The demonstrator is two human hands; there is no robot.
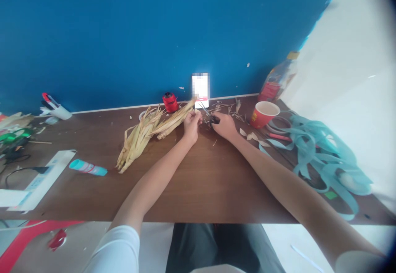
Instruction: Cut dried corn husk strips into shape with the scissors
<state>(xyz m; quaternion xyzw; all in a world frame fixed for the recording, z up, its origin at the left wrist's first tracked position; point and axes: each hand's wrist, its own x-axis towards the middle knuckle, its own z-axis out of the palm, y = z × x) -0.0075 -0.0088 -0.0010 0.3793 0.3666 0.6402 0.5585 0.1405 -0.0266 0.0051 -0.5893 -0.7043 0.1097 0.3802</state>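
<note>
My left hand (192,123) is closed on a small piece of dried husk at the far middle of the brown table (198,182). My right hand (225,125) grips black-handled scissors (210,116), whose blades point up and left toward the piece in my left hand. A pile of pale dried corn husks (145,135) lies just left of my left hand. Small husk scraps (225,108) are scattered behind and right of my hands.
A red paper cup (263,114) and a plastic bottle (276,79) stand at the right back. Teal paper strips (321,153) lie at right. A teal glue tube (88,168), a white power strip (40,178), a red spool (170,102) and a phone (200,89) against the blue wall.
</note>
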